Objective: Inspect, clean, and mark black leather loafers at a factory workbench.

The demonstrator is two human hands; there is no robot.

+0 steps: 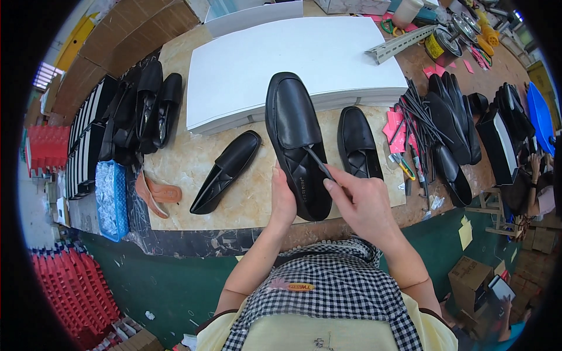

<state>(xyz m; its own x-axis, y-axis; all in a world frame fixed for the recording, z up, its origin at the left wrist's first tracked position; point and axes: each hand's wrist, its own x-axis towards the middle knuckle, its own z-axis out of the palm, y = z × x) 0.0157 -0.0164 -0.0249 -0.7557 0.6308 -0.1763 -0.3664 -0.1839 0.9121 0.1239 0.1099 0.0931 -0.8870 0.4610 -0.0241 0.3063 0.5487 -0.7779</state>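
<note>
A black leather loafer (291,117) is held up over the front of the table, toe pointing away from me. My left hand (283,198) grips it along the left side of the heel, thumb upward. In my right hand (364,205) is a thin dark rod (317,158), pinched between thumb and fingers. The rod's far end meets the opening of the shoe at the edge of its upper. On the table, another black loafer (227,171) lies to the left, and one more (358,140) lies to the right, partly behind my right hand.
A stack of white sheets (293,58) fills the table's middle, with a metal angle bar (404,44) on it. Black shoes (149,99) and a blue basket (112,199) stand left, near tan insoles (158,192). Right are dark rods (421,117), pink scraps, more shoes and a can (442,47).
</note>
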